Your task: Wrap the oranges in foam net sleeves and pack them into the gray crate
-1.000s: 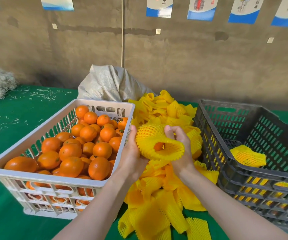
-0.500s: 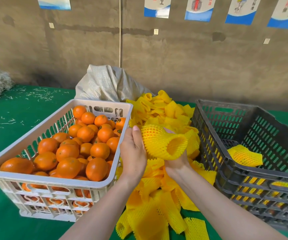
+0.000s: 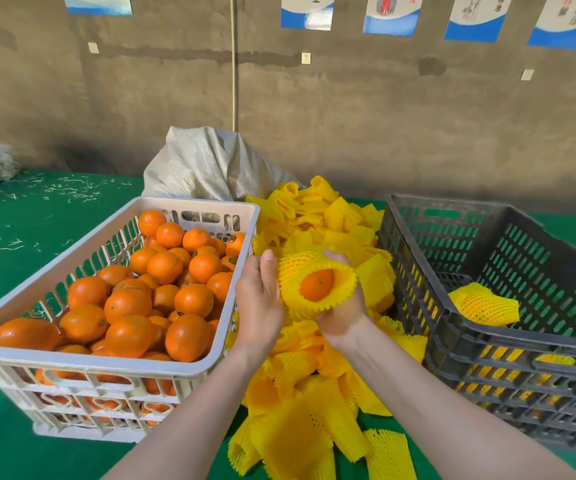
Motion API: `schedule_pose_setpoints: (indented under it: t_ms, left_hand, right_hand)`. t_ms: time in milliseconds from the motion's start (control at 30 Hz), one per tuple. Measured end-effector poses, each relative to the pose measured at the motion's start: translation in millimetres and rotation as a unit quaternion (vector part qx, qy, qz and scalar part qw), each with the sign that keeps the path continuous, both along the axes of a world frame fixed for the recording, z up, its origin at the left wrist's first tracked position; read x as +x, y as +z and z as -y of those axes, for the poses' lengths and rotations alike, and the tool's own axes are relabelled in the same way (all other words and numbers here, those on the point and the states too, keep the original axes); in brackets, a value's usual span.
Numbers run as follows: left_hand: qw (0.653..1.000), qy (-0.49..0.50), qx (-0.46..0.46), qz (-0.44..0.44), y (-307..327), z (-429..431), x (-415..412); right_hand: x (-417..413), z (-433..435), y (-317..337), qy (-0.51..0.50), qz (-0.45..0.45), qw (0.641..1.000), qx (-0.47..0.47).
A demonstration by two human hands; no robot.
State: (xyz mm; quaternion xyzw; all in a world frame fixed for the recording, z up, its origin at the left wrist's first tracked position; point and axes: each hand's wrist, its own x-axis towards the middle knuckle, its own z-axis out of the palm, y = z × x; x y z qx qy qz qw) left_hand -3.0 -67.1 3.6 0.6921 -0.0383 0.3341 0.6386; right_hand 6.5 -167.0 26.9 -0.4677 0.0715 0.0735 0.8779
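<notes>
My right hand (image 3: 342, 317) is curling fingers under the foam net sleeve (image 3: 295, 268) — left hand (image 3: 258, 299) fingers hidden; the uncovered orange (image 3: 317, 285) above them could be slipping out.

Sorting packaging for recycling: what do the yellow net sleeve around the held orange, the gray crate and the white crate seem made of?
Yellow net sleeve: seemingly soft foamed plastic, matte; it stretches and puckers round the orange. Dark gray slotted crate: rigid moulded plastic, dull and scuffed, by its ribs and slots. White slotted crate: likely the same, smoother, faint sheen.

Two crates (image 3: 106, 364) — two hands (image 3: 258, 306) — one sack (image 3: 210, 164)
</notes>
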Motion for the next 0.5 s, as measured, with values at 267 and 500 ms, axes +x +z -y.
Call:
schedule_pose_setpoints:
  t_ms: [267, 500]
  left_hand:
    - [0.996, -0.092, -0.014, 0.003, 7, -3, 8]
    - [0.888, -0.259, -0.148, -0.349, 21, -10, 9]
  right_hand:
    - [-4, 4, 2, 0.041, 0.067, 0.997, -0.002]
    - [-3, 22, 12, -0.115, 0.239, 0.924, -0.274]
